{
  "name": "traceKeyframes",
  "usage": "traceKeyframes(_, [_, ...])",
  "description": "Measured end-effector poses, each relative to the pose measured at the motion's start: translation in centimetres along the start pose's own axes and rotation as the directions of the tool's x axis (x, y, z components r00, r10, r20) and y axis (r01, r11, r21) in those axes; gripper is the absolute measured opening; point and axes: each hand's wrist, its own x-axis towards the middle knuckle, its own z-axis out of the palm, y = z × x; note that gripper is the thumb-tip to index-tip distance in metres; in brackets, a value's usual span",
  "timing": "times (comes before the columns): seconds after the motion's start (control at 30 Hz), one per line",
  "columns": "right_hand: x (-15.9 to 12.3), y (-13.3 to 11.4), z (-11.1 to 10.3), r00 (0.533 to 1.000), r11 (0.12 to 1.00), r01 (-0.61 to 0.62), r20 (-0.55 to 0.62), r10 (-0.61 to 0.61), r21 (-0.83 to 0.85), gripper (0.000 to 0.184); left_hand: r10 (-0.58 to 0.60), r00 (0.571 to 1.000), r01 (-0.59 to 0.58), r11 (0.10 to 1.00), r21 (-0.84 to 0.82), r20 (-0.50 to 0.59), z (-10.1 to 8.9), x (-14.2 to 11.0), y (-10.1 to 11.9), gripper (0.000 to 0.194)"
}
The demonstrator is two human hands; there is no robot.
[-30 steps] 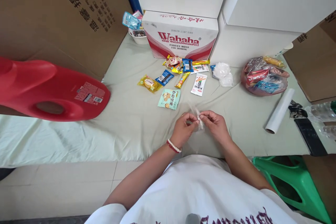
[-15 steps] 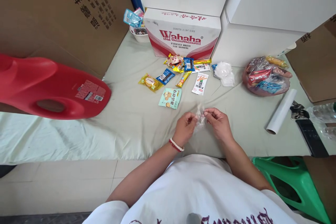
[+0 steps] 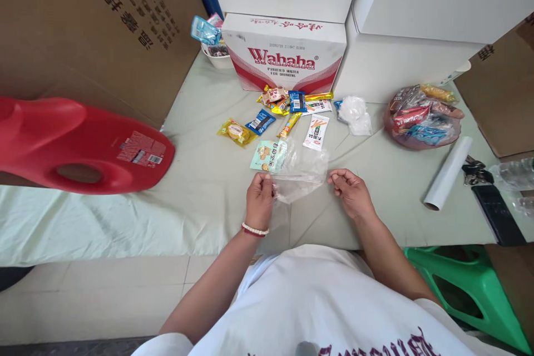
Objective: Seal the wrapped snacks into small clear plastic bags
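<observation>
A thin clear plastic bag (image 3: 303, 175) is spread out between my two hands above the cloth. My left hand (image 3: 259, 203) pinches its left edge between thumb and fingers. At the bag's right edge, my right hand (image 3: 350, 192) has its thumb and forefinger pressed together on the film. Beyond the bag lie a mint-green snack packet (image 3: 267, 157), partly under the film, and a white packet of stick snacks (image 3: 316, 132). Further back are a blue packet (image 3: 261, 122), a yellow-wrapped cake (image 3: 237, 132), a small yellow stick packet (image 3: 289, 124) and a pile of wrapped snacks (image 3: 274, 99).
A Wahaha carton (image 3: 287, 55) stands behind the snacks. To the right are crumpled white plastic bags (image 3: 354, 115), a full snack bag (image 3: 423, 119), a white roll (image 3: 448, 173), keys (image 3: 475, 171) and a phone (image 3: 497, 215). A red jug (image 3: 87, 144) lies at left.
The bunched-up plastic bag is now spread flat and wide. My left hand has moved left, away from my right hand, which stays nearly in place.
</observation>
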Motion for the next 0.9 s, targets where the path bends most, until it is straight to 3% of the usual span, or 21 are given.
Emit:
traceKeyframes(0.1, [-0.2,-0.4,0.2,0.998,0.998,-0.064,0.022,0.063,0.009,0.043,0.064,0.997,-0.059,0.993,0.102,-0.049,-0.5,-0.4,0.4,0.035])
traceKeyframes(0.17, [-0.6,-0.7,1.0,0.981,0.986,-0.168,0.095,0.166,0.012,0.052,0.172,0.983,-0.156,0.966,0.206,-0.065,-0.2,-1.1,0.4,0.03])
traceKeyframes(0.27, [-1.5,-0.6,3.4,0.927,0.95,-0.312,0.22,0.302,0.012,0.059,0.347,0.938,-0.322,0.88,0.349,-0.008,0.9,-2.3,0.2,0.027])
traceKeyframes(0.33, [-1.9,-0.2,4.8,0.922,0.948,-0.317,0.24,0.304,0.017,0.058,0.39,0.921,-0.369,0.855,0.364,0.016,1.4,-2.7,0.1,0.027])
traceKeyframes(0.43, [-1.9,0.3,5.2,0.945,0.968,-0.249,0.226,0.237,0.026,0.054,0.302,0.953,-0.284,0.922,0.263,-0.029,1.3,-2.4,0.2,0.027])
traceKeyframes(0.53, [-1.5,0.3,3.5,0.954,0.978,-0.207,0.222,0.2,0.006,0.043,0.1,0.992,-0.093,0.992,0.087,-0.076,0.0,-0.7,0.2,0.03])
traceKeyframes(0.6, [-1.3,0.2,2.1,0.956,0.979,-0.203,0.21,0.204,-0.025,0.041,-0.06,0.998,0.06,0.998,-0.011,-0.029,-1.1,0.5,-0.2,0.034])
traceKeyframes(0.67, [-1.2,0.3,1.2,0.955,0.977,-0.208,0.206,0.215,-0.056,0.04,-0.113,0.994,0.113,0.993,0.035,-0.013,-1.9,1.3,-0.7,0.031])
traceKeyframes(0.7, [-1.3,0.4,0.9,0.954,0.976,-0.205,0.207,0.215,-0.068,0.04,-0.059,0.997,0.065,0.989,0.132,-0.046,-2.2,1.4,-1.0,0.027])
traceKeyframes(0.77, [-1.4,0.6,0.9,0.956,0.977,-0.194,0.206,0.208,-0.084,0.039,0.206,0.975,-0.155,0.899,0.409,-0.082,-2.5,1.0,-1.3,0.024])
traceKeyframes(0.83, [-1.5,0.8,1.1,0.96,0.978,-0.183,0.195,0.201,-0.104,0.038,0.477,0.876,-0.412,0.674,0.613,0.064,-2.5,0.3,-1.4,0.032])
traceKeyframes(0.9, [-1.6,0.9,1.2,0.964,0.973,-0.174,0.174,0.199,-0.149,0.037,0.585,0.76,-0.597,0.46,0.657,0.281,-2.5,-0.3,-1.3,0.036])
